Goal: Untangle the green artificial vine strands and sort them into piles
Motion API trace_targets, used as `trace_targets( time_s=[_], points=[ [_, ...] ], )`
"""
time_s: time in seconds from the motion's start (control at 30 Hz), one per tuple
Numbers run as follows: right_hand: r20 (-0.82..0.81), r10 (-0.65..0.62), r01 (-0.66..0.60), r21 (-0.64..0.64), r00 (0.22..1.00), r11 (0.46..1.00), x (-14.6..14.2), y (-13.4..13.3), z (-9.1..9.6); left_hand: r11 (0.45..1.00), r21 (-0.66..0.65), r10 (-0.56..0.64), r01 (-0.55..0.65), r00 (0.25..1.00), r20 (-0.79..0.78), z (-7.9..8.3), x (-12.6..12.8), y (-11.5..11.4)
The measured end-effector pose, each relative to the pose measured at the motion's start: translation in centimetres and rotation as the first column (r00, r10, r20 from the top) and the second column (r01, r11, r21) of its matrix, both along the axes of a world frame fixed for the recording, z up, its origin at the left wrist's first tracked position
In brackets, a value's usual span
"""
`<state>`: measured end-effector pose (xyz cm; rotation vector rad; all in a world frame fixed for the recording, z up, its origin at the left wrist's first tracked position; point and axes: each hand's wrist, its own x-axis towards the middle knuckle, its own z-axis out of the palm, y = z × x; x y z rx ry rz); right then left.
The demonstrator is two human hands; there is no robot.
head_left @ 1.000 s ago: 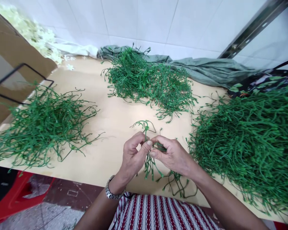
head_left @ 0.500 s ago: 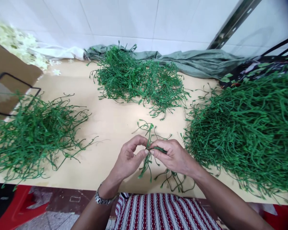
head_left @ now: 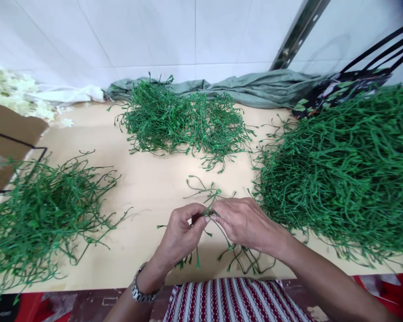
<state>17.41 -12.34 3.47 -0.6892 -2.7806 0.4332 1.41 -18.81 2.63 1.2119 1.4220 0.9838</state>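
Thin green plastic flower stems [head_left: 218, 192] are pinched between my two hands over the front middle of the table. My left hand [head_left: 184, 230], with a metal watch on its wrist, grips them between thumb and index finger; some stem ends poke out below its palm. My right hand [head_left: 245, 223] meets it thumb to thumb, its fingertips closed on the same stems. The exact joint between the fingers is hidden. Under my right hand, another branched green stem [head_left: 243, 261] lies near the table edge.
Tangled green stems form a left pile [head_left: 47, 219], a back pile [head_left: 184, 118] and a large right heap [head_left: 342, 179] on the table [head_left: 147, 179]. A grey-green cloth [head_left: 248, 91] runs along the wall. A cardboard box [head_left: 16, 129] and pale flowers [head_left: 10, 91] are at left.
The view has tilted and shifted slightly. My right hand has turned over more, knuckles up, and the held stems have swung, with ends now showing below and left of my left hand.
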Motion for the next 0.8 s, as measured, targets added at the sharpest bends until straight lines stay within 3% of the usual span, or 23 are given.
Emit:
trace_targets(
  time_s=[0.1, 0.2, 0.4, 0.53, 0.6, 0.67, 0.8],
  points=[
    [0.009, 0.028, -0.028, 0.015, 1.000, 0.999, 0.1, 0.1, 0.3, 0.999, 0.025, -0.037, 0.037, 0.999, -0.003, 0.4, 0.0, 0.2],
    [-0.041, 0.049, -0.050, -0.031, 0.998, 0.998, 0.1, 0.1, 0.3, 0.998, 0.013, 0.056, -0.058, 0.995, 0.088, -0.1, 0.2, 0.3],
    [-0.251, -0.018, -0.070, -0.337, 0.968, 0.939, -0.7, -0.2, -0.4, 0.961, -0.089, 0.275, -0.262, 0.866, 0.417, -0.9, 1.1, 0.6],
    [-0.361, -0.102, -0.073, -0.439, 0.927, 0.895, -1.0, -0.6, -0.4, 0.940, -0.071, 0.327, -0.334, 0.821, 0.468, -0.5, 1.6, 0.3],
    [-0.356, -0.126, -0.057, -0.461, 0.926, 0.886, -1.1, -0.7, -0.3, 0.924, 0.019, 0.342, -0.382, 0.847, 0.406, -0.5, 1.7, -0.1],
    [-0.329, -0.138, -0.036, -0.472, 0.934, 0.881, -1.1, -0.7, -0.2, 0.892, 0.191, 0.362, -0.411, 0.899, 0.245, -0.6, 1.8, -0.6],
    [-0.302, -0.124, 0.005, -0.367, 0.945, 0.930, -1.4, -0.7, -0.4, 0.769, 0.577, 0.402, -0.277, 0.910, -0.099, -0.9, 1.7, -1.0]
  ],
)
